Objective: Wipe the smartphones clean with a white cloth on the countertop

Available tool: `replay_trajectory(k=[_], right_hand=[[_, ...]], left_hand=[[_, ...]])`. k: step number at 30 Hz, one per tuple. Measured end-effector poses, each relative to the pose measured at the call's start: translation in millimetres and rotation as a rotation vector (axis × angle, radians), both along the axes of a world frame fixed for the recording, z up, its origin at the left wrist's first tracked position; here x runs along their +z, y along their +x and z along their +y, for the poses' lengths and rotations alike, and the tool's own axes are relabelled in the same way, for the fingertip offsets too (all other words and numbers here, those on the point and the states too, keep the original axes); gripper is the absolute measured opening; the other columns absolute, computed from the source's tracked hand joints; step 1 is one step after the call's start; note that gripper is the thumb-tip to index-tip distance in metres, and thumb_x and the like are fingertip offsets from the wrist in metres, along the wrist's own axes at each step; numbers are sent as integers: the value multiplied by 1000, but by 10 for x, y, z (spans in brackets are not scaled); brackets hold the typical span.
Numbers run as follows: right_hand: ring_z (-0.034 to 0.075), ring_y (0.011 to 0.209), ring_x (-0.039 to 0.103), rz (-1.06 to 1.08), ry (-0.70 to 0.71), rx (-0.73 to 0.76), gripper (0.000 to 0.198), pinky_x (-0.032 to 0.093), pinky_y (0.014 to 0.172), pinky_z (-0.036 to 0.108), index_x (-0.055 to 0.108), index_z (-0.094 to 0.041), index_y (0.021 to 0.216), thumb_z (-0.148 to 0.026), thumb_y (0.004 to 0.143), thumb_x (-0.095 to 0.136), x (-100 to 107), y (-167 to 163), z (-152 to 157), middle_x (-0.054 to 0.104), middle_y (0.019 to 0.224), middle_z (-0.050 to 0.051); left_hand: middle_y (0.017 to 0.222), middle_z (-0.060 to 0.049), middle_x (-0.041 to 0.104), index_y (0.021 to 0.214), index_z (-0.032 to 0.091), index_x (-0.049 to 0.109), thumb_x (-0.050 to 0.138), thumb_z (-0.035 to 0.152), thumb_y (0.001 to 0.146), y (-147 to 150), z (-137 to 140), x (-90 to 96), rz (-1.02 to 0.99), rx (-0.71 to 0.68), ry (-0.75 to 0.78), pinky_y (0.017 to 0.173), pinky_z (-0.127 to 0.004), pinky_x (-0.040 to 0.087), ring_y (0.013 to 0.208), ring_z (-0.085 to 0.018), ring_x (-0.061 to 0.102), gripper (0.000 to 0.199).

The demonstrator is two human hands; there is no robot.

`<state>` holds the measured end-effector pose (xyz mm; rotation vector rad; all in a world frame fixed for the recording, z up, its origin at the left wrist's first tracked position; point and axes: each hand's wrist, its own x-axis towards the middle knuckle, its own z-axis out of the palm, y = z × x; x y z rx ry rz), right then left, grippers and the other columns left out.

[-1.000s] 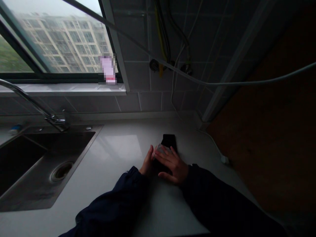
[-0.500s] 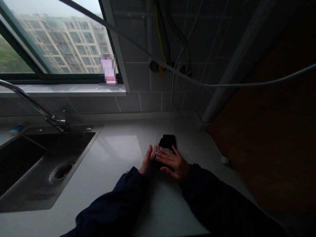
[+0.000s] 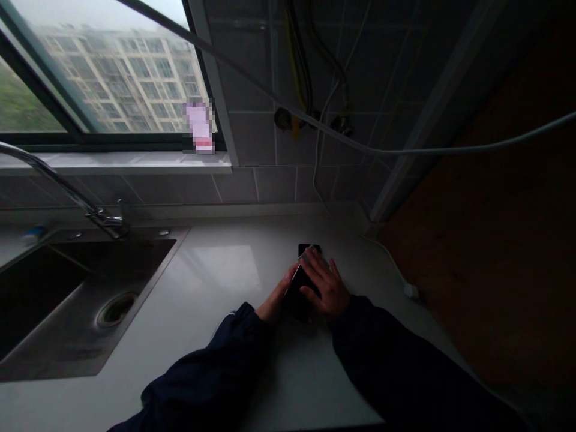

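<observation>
A black smartphone [image 3: 297, 297] is tilted in my left hand [image 3: 275, 299], which is closed around its left edge; some of those fingers are hidden beneath it. My right hand [image 3: 332, 290] lies over the phone's upper part, fingers stretched out and pressing a thin pale wipe [image 3: 305, 255] against the surface. Most of the wipe is covered by the fingers. Just beyond the phone, a second flat black object [image 3: 302, 246] rests on the white countertop [image 3: 225, 324]; it is partly hidden, and I cannot tell what it is.
To the left is a steel sink [image 3: 148, 282] with a chrome faucet [image 3: 105, 223]. A white cable [image 3: 405, 150] hangs across the view. A white plug [image 3: 410, 291] lies near the counter's right edge. Behind are a tiled wall [image 3: 276, 183] and a window sill [image 3: 157, 161].
My right hand has slid with the wipe from the phone's middle to its far end. The phone has turned slightly, and my left thumb now lies along its edge.
</observation>
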<state>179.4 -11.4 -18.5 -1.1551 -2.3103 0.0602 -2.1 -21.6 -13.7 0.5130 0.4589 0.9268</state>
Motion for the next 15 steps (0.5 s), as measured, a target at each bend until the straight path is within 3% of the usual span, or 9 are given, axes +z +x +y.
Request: replay_trajectory(k=[5,11,15], right_hand=[[35,155,22,-9,-26,-6,67,24,115,74,23,-21,161,-54,104,35,-6,-18,-14,25,166,16],[35,155,22,-22,-35,7,67,25,115,74,26,-20,161,-54,104,35,-14,-20,-7,24,167,16],[36,155,22,-23,-38,6,67,27,114,74,28,-18,160,-53,104,35,-20,-13,5,25,166,17]], left_hand=[[143,-10,60,142,25,60,68,42,90,7,25,-33,70,82,127,90,-35,58,120,-31,63,55],[148,-10,55,152,35,46,61,49,93,-9,-7,-3,137,2,104,71,-40,62,107,-34,68,62],[151,-9,53,150,31,51,61,45,94,0,-5,-3,100,43,99,81,-40,61,115,-34,65,59]])
